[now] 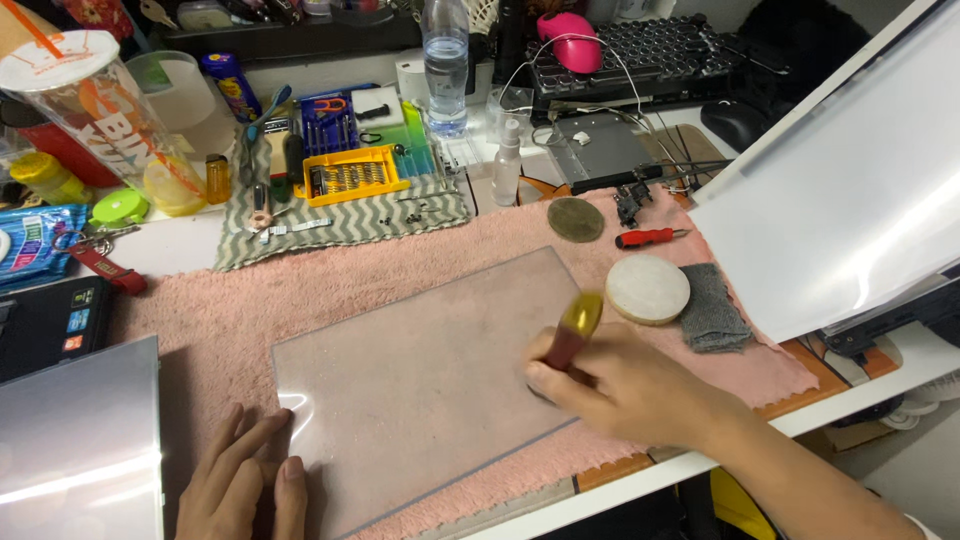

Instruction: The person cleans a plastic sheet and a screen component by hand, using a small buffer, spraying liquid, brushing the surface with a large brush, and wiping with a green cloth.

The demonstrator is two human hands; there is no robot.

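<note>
On the pink towel (300, 300) lies a clear plastic sheet (420, 370). Right hand (630, 385) has fingers wrapped around a red-and-yellow tool handle (573, 332), tip on the sheet's right part. Left hand (245, 480) lies flat, fingers together, pinning the sheet's near-left corner. White round disc (647, 289) just right.

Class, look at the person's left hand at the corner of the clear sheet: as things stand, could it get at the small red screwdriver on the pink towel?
Probably not easily. The left hand rests at the clear sheet's near-left corner, while the red screwdriver lies far right; the right hand, gripping a red-handled tool, lies across the way.
</note>
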